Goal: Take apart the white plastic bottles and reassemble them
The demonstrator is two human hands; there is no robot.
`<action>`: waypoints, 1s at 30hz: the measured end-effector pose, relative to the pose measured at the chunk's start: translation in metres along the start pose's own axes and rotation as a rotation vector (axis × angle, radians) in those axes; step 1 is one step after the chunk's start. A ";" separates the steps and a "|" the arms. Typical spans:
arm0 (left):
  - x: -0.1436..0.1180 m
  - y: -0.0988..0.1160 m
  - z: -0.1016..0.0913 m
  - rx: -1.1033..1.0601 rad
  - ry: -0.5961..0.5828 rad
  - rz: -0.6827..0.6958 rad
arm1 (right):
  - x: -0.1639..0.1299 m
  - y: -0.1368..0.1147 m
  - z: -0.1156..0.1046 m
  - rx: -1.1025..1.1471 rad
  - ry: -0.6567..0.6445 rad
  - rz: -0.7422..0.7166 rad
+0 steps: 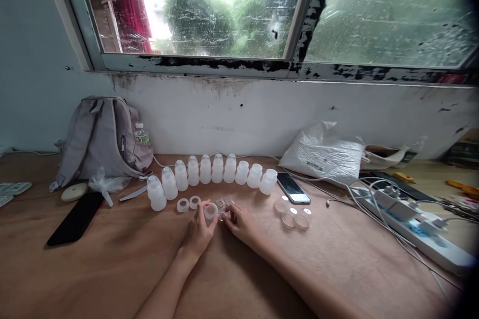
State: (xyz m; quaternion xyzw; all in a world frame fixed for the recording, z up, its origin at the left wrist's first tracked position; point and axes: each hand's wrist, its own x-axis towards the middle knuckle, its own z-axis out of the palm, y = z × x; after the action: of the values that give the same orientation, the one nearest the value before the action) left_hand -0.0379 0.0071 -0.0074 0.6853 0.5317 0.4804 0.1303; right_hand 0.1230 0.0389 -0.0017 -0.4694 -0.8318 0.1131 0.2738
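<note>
In my left hand (200,227) a white screw ring (211,211) is pinched between thumb and fingers, tilted up off the table. My right hand (239,219) is closed at the small clear round pieces (220,204), which look like bottle nipples; its fingertips seem to grip one, partly hidden. Two more white rings (183,205) lie left of my left hand. Behind both hands, small frosted baby bottles (205,169) stand in a curved row. Those on the left have domed tops, while three at the right end, such as this bottle (268,182), have bare necks.
Several clear caps (289,219) lie right of my hands, near a phone (294,188). A power strip (419,229) with cables sits farther right, below a white plastic bag (324,152). On the left are a backpack (107,134) and a black flat case (77,219).
</note>
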 end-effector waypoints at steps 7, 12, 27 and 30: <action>-0.004 0.015 -0.004 -0.039 -0.094 0.059 | -0.020 -0.003 -0.016 0.125 -0.075 -0.123; -0.008 0.021 0.002 0.045 -0.176 0.138 | -0.022 0.011 -0.014 0.552 -0.062 0.079; -0.010 0.024 0.007 0.296 -0.313 0.055 | -0.022 0.009 -0.019 0.665 -0.030 0.213; -0.010 0.025 0.006 0.285 -0.295 0.068 | -0.022 0.009 -0.018 0.661 -0.025 0.206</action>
State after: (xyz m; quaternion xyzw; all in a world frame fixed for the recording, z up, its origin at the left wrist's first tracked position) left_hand -0.0179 -0.0095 0.0010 0.7773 0.5459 0.2988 0.0924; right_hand 0.1485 0.0239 0.0014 -0.4354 -0.7019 0.4089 0.3881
